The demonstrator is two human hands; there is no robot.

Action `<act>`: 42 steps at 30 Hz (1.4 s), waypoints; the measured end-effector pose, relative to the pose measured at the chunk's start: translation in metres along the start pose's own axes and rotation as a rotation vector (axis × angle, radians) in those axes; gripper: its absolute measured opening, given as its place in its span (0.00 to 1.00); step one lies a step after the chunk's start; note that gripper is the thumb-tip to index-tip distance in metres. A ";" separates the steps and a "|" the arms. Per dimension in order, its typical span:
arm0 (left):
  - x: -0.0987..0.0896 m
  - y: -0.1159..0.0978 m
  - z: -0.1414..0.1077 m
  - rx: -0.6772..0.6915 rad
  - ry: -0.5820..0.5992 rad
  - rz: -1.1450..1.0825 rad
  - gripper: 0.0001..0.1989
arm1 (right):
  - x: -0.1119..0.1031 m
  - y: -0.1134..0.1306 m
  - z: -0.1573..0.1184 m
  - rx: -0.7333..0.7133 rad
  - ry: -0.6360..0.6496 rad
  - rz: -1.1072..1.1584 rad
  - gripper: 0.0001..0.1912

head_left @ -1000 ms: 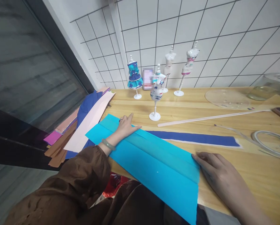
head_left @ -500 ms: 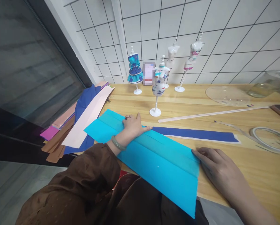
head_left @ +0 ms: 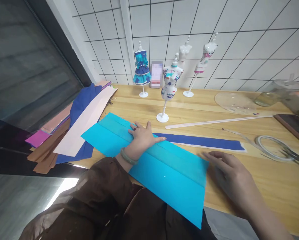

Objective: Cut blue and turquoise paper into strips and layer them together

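A bright turquoise sheet (head_left: 164, 176) with creases along its length lies slantwise over the table's front edge, its near corner hanging above my lap. My left hand (head_left: 143, 137) presses flat on its upper part, fingers spread. At the sheet's right corner is my right hand (head_left: 226, 166), its fingertips blurred against the edge; whether they pinch it I cannot tell. Behind the sheet lies a dark blue strip (head_left: 201, 140) with a white border, partly covered by it. A thin pale strip (head_left: 214, 122) stretches farther back.
Small white mannequins (head_left: 169, 81) stand at the back, beside one in a blue dress (head_left: 141, 68) and a phone (head_left: 156, 75). Coloured cloths (head_left: 81, 123) are piled at left. A tape roll (head_left: 274, 148), scissors (head_left: 298, 156) and a dark flat object (head_left: 293, 126) lie at right.
The view has shifted slightly, bringing the scissors more into sight. My left hand's fingers are spread wider on the sheet. My right hand's fingertips have shifted slightly at the corner.
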State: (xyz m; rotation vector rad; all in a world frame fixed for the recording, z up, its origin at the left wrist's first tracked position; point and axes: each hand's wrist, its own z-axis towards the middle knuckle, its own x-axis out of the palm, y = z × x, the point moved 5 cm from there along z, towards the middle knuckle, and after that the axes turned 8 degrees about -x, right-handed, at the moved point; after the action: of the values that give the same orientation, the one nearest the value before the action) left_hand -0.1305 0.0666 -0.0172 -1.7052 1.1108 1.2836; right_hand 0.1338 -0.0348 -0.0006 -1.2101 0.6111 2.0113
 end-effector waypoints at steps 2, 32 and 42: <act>0.002 0.000 0.000 -0.002 0.001 -0.005 0.59 | 0.003 0.012 0.019 0.053 -0.030 0.022 0.19; 0.007 0.003 -0.001 -0.009 -0.080 -0.019 0.58 | 0.056 0.066 0.007 0.164 0.204 -0.145 0.45; 0.006 0.005 -0.001 0.008 -0.116 -0.005 0.54 | 0.049 0.058 -0.014 0.234 0.208 -0.101 0.42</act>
State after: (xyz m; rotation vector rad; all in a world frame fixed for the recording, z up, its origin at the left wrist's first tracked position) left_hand -0.1338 0.0630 -0.0232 -1.6054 1.0423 1.3549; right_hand 0.0816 -0.0657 -0.0478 -1.2871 0.8440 1.6907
